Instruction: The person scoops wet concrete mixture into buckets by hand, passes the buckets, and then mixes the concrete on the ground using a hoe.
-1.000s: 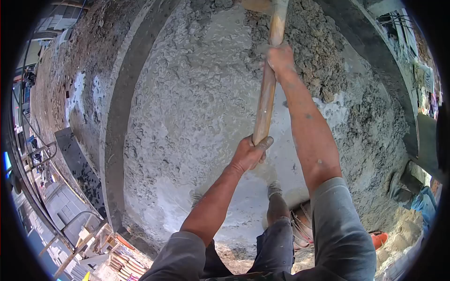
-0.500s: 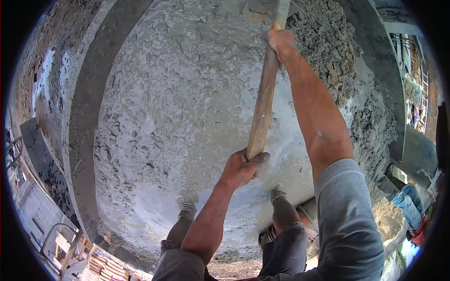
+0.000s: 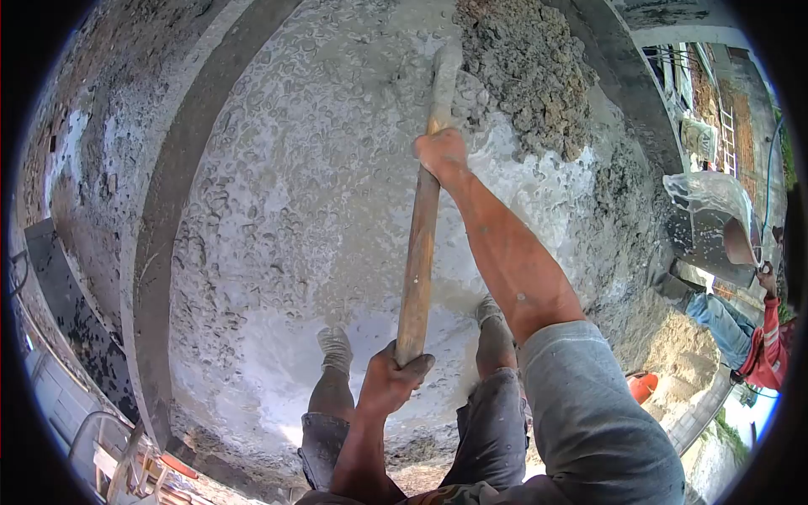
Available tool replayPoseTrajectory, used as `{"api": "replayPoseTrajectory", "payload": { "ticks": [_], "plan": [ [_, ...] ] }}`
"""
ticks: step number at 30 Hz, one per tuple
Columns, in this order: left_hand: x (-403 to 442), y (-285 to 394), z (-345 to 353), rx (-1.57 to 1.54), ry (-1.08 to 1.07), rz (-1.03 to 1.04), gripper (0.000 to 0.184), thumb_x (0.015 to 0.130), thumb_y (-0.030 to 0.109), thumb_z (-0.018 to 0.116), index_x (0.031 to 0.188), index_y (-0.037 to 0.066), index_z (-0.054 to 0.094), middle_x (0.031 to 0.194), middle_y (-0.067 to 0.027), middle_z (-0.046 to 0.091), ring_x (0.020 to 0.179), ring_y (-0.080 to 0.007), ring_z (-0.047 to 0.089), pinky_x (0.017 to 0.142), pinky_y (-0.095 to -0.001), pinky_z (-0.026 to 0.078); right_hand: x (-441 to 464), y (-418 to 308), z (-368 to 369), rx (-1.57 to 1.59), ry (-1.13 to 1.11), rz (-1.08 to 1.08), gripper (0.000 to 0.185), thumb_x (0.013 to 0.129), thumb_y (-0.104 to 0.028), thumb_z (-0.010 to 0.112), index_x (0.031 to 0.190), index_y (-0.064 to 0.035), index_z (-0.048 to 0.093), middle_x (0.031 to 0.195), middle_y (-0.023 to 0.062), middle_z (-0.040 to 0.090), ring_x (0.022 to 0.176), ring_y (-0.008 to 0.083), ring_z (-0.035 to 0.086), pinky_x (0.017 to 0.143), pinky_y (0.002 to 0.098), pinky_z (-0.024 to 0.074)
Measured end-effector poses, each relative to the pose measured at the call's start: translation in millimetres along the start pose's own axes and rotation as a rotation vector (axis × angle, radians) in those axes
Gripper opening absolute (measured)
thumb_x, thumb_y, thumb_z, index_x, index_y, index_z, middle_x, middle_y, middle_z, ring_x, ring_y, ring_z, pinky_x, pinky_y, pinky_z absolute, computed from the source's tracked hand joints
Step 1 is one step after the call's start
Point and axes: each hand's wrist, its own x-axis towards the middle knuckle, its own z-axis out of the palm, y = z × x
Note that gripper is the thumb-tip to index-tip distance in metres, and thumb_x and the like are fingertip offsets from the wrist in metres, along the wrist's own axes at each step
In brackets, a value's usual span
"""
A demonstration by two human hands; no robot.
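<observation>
Both of my hands grip the wooden handle of a hoe [image 3: 418,261], which points away from me over wet grey concrete [image 3: 286,210]. My left hand [image 3: 392,379] is closed round the near end of the handle. Further up, near the head, my right hand [image 3: 442,154] is wrapped round it. The hoe's far end is coated in grey mix, and its blade is hidden in the wet concrete. Just right of the head lies a rough heap of stiffer mix [image 3: 534,84]. My feet stand in the milky wet layer on either side of the handle's near end.
A low concrete edge [image 3: 156,219] curves along the left, another [image 3: 627,93] along the upper right. At the right, a person in a red sleeve [image 3: 764,337] holds a bucket [image 3: 741,244] with water spilling out. A sand pile [image 3: 682,358] lies near that person.
The hoe and both my hands have moved left and nearer to me; its blade has gone from view into the mix. At the right, the person's bucket and splashing water have appeared.
</observation>
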Motion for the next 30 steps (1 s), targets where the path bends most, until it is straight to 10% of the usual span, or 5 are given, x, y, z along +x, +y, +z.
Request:
{"api": "replayPoseTrajectory", "payload": {
  "ticks": [12, 16, 20, 24, 30],
  "plan": [
    [-174.7, -109.1, 45.6, 0.596, 0.020, -0.232, 0.058, 0.072, 0.051, 0.068, 0.102, 0.002, 0.061, 0.087, -0.0205, 0.066, 0.086, -0.0342, 0.065, 0.075, -0.0410, 0.049, -197.0, 197.2, 28.2, 0.471, -0.119, 0.398, 0.039, 0.071, -0.011, 0.061, 0.107, 0.0003, 0.052, 0.092, 0.0171, 0.061, 0.079, 0.0307, 0.062, 0.068, 0.0392, 0.0481],
    [-133.0, -133.9, 53.5, 0.456, -0.143, -0.090, 0.057, 0.073, 0.051, 0.068, 0.106, 0.005, 0.061, 0.091, -0.0210, 0.065, 0.090, -0.0376, 0.062, 0.077, -0.0431, 0.049, -172.0, 177.2, -52.5, 0.305, 0.046, 0.006, 0.033, 0.069, -0.001, 0.061, 0.098, 0.0015, 0.043, 0.077, 0.0115, 0.052, 0.053, 0.0197, 0.055, 0.042, 0.0345, 0.0468],
    [26.4, -46.9, 53.6, 0.514, -0.066, 0.414, 0.043, 0.072, 0.038, 0.074, 0.094, 0.001, 0.064, 0.073, -0.0149, 0.065, 0.068, -0.0247, 0.064, 0.064, -0.0357, 0.049, -55.8, 28.0, -115.5, 0.520, 0.104, -0.187, 0.040, 0.068, -0.002, 0.062, 0.101, 0.0037, 0.040, 0.074, 0.0127, 0.053, 0.047, 0.0206, 0.053, 0.039, 0.0324, 0.0471],
    [118.6, 69.6, 45.4, 0.050, -0.110, 0.221, 0.037, 0.078, 0.030, 0.072, 0.094, -0.002, 0.063, 0.067, -0.0030, 0.058, 0.058, -0.0100, 0.051, 0.052, -0.0281, 0.042, 122.5, -39.4, -90.7, 0.409, 0.033, -0.211, 0.036, 0.066, -0.007, 0.060, 0.096, 0.0126, 0.056, 0.082, 0.0180, 0.061, 0.068, 0.0274, 0.061, 0.055, 0.0414, 0.0473],
    [143.4, 11.7, 33.4, -0.020, -0.081, 0.268, 0.037, 0.079, 0.032, 0.069, 0.094, -0.002, 0.061, 0.064, -0.0062, 0.058, 0.058, -0.0134, 0.053, 0.054, -0.0288, 0.042, 162.2, 5.9, -21.8, 0.202, 0.055, -0.064, 0.042, 0.067, -0.010, 0.060, 0.102, 0.0126, 0.058, 0.089, 0.0194, 0.063, 0.074, 0.0290, 0.063, 0.061, 0.0404, 0.0496]
  ]
}}
